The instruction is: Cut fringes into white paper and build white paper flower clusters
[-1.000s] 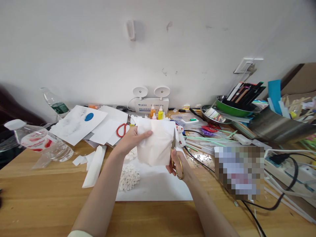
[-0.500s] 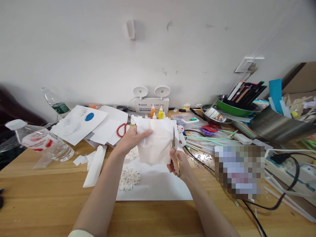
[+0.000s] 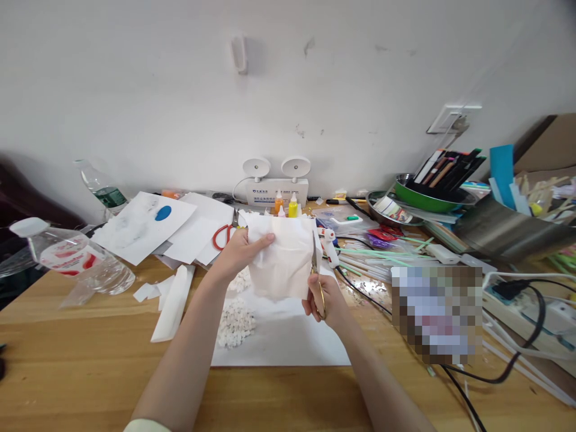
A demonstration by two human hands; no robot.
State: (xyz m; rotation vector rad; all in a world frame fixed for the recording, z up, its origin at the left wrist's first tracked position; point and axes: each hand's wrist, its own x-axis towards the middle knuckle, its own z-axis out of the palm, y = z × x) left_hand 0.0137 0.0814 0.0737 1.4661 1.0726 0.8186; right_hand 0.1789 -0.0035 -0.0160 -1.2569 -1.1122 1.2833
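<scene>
A square white sheet of thin paper (image 3: 283, 258) is held up over the table. My left hand (image 3: 245, 249) pinches its left edge, thumb on top. In my right hand (image 3: 324, 297) are gold-handled scissors (image 3: 314, 258), blades pointing away from me along the sheet's right edge. Whether the blades are parted is hard to tell. Beneath lies a larger white sheet (image 3: 288, 342), with piles of small white bits (image 3: 236, 324) on its left part.
Red-handled scissors (image 3: 221, 237), loose papers (image 3: 202, 222) and a water bottle (image 3: 76, 258) are on the left. Glue bottles (image 3: 292, 207) stand behind. To the right are a glue gun (image 3: 330, 247), straws, cables and a green bowl (image 3: 423, 198).
The held sheet and my right hand with the scissors have shifted slightly left. My left hand has moved a little left too.
</scene>
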